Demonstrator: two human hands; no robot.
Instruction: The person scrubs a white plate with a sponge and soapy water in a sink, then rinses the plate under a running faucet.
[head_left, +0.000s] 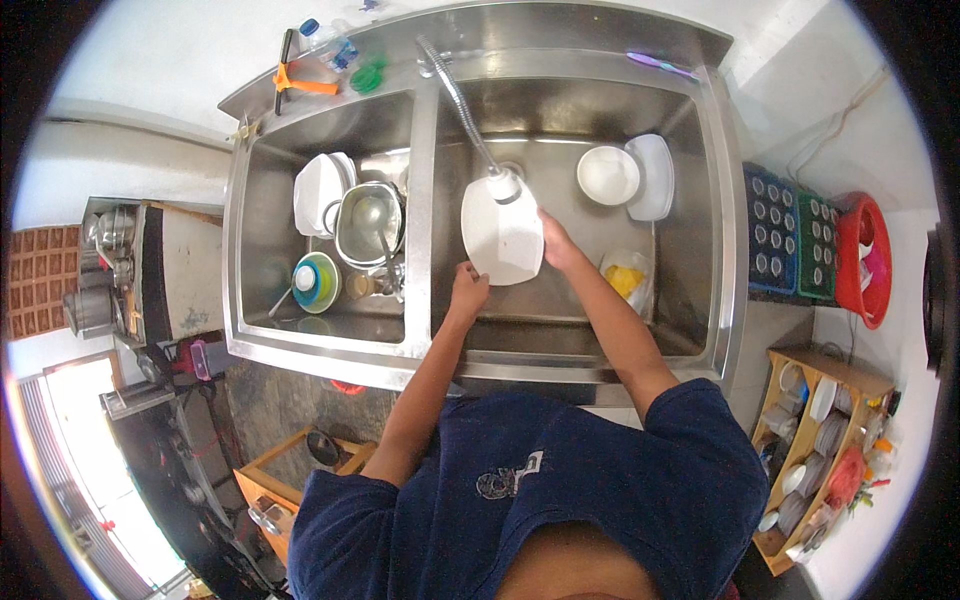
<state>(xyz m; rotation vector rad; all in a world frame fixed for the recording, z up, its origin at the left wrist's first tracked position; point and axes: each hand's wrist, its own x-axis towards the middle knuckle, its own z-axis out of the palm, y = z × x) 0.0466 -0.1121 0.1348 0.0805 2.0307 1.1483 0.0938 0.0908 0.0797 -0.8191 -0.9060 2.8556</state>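
Observation:
A white squarish plate (501, 240) lies under the faucet head (504, 186) in the right basin of a steel double sink. My right hand (556, 238) grips the plate's right edge. At its lower left edge is my left hand (470, 285), its fingers curled against the rim; what they hold there is partly hidden. To the right stand a white bowl (608, 175) and a white rectangular dish (652, 178), the bowl overlapping the dish. Below them lies a clear plastic bag with something yellow (625, 280) in it.
The left basin holds stacked white plates (319, 195), a metal pot with a ladle (367, 221) and nested bowls (316, 282). A squeegee (300, 84), a plastic bottle (328, 46) and a toothbrush (660, 64) rest on the back ledge. The flexible faucet hose (457, 97) arches over the right basin.

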